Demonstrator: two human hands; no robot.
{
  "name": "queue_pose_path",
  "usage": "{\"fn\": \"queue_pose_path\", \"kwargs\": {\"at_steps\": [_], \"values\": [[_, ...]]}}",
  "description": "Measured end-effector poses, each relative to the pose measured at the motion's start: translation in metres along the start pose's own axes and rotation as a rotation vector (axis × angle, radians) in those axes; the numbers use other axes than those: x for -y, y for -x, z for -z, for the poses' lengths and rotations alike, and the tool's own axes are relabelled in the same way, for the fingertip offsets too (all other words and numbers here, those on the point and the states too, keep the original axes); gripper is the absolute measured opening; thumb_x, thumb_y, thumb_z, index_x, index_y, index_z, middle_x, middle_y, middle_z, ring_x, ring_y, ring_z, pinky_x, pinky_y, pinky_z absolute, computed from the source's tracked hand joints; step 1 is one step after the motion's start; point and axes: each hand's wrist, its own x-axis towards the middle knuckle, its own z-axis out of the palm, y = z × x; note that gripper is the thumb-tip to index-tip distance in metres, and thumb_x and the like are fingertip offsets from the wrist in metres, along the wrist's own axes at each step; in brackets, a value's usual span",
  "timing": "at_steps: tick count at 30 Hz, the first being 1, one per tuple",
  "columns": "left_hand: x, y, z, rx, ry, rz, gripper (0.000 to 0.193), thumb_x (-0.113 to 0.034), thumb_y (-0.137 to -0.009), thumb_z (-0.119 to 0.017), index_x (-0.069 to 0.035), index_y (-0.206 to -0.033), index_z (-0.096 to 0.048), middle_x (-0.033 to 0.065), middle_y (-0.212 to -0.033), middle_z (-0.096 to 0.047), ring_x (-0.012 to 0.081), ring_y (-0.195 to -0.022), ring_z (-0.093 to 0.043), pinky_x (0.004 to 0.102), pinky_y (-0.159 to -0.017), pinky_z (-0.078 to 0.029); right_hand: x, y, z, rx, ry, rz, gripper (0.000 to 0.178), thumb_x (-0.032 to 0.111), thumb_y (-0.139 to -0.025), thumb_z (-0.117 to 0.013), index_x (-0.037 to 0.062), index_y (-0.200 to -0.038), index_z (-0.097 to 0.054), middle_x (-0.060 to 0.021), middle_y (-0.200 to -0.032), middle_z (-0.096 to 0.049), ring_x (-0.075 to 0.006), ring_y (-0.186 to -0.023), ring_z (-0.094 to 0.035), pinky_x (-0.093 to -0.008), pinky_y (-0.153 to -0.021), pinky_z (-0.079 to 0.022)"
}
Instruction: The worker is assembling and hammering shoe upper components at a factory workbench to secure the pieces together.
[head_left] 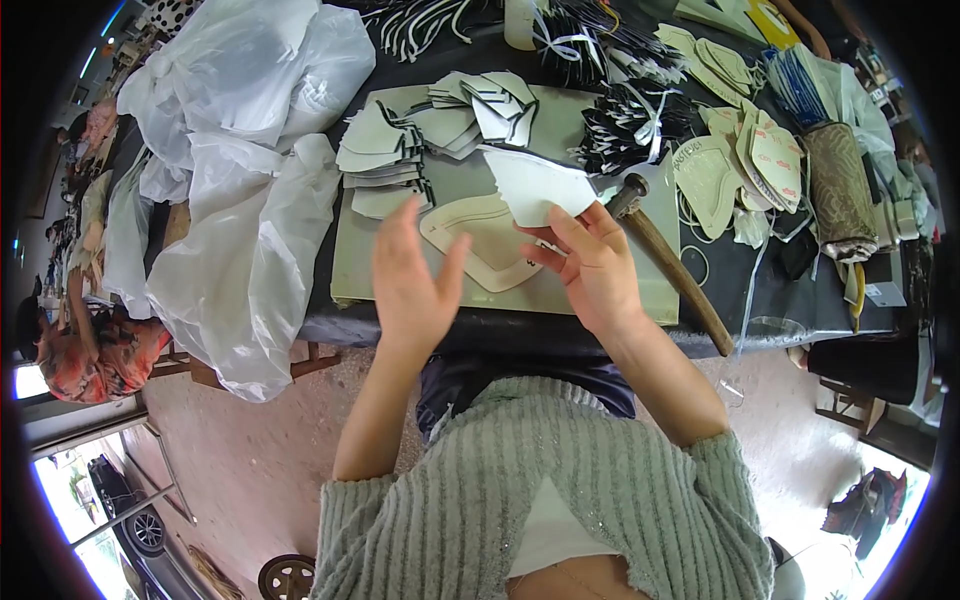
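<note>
Pinched between the thumb and fingers of my right hand [590,265] is a white cut shoe-upper piece [540,185], held above the work board. My left hand [415,275] is open, thumb apart from the fingers, with nothing in it. Below both hands a cream pattern piece [480,240] with a curved outline lies on the pale board [355,275], partly covered by my right fingers. Beyond my left fingertips sits a fanned stack of white pieces with dark edges [375,155]. More such pieces [490,105] lie at the board's far side.
A wooden-handled hammer [675,265] rests across the board's right edge. Tied bundles of dark strips [635,125] stand behind it. Cream patterns [745,165] and a rolled brown fabric [842,190] are at the right. Large white plastic bags [240,190] cover the left. Another person [100,350] sits far left.
</note>
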Motion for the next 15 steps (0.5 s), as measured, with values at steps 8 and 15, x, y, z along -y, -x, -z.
{"fn": "queue_pose_path", "kwargs": {"at_steps": [8,15], "values": [[-0.002,0.000,0.001,0.512,-0.119,-0.437,0.053,-0.032,-0.087,-0.071,-0.001,-0.127,-0.055,0.0209,-0.130,-0.056,0.0422,-0.126,-0.049,0.0517,-0.107,-0.038,-0.003,0.024,0.023,0.021,0.038,-0.164,0.020,0.015,-0.094,-0.068,0.0030,-0.107,-0.058,-0.0034,-0.081,-0.061,-0.0114,-0.064,-0.057,-0.0252,-0.055,-0.046],[-0.022,-0.021,0.006,0.573,0.932,0.529,0.026,-0.010,-0.093,-0.069,0.006,-0.113,-0.063,0.0070,-0.095,-0.070,0.0078,-0.085,-0.063,0.0224,-0.076,-0.052,-0.007,0.033,0.020,0.057,0.184,-0.178,0.018,0.012,-0.095,-0.066,0.0018,-0.107,-0.058,-0.0052,-0.083,-0.063,-0.0117,-0.065,-0.061,-0.0242,-0.053,-0.048]]}}
